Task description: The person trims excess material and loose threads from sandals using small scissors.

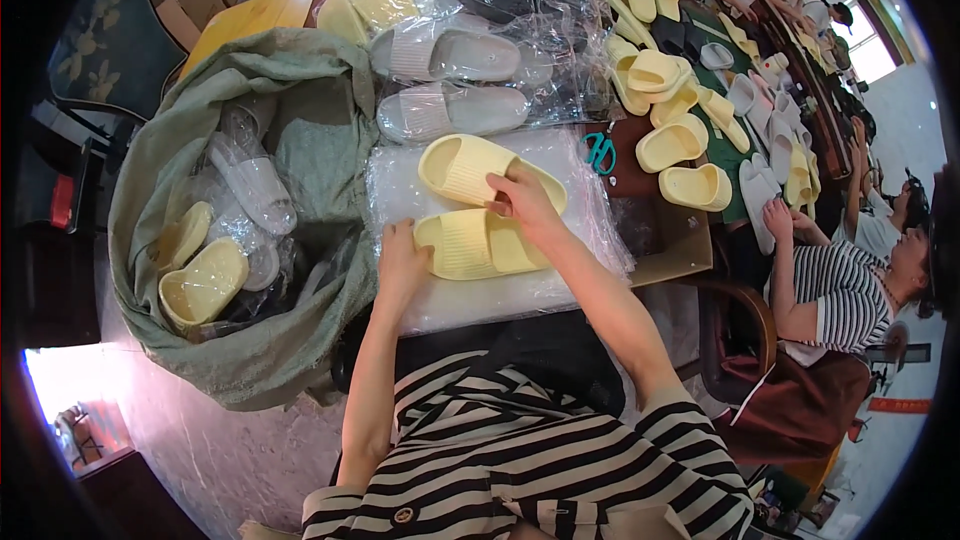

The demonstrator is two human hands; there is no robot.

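Two pale yellow slide slippers lie side by side on a stack of clear plastic bags [385, 185] in front of me. My right hand [525, 202] reaches over from the right, its fingers closed on the upper slipper [462, 172] at the strap's edge. At the left end of the lower slipper [462, 243], my left hand [402, 258] has its fingers curled against the toe. The left fingertips are partly hidden, and whether they also hold a bag's edge I cannot tell.
A green sack [240, 370] on the left holds bagged grey and yellow slippers. Bagged grey slippers [450, 110] lie beyond the stack. Teal scissors [600, 153] sit at its right, near a cardboard box [680, 250] and several loose yellow slippers [672, 143]. Another person [840, 290] works at right.
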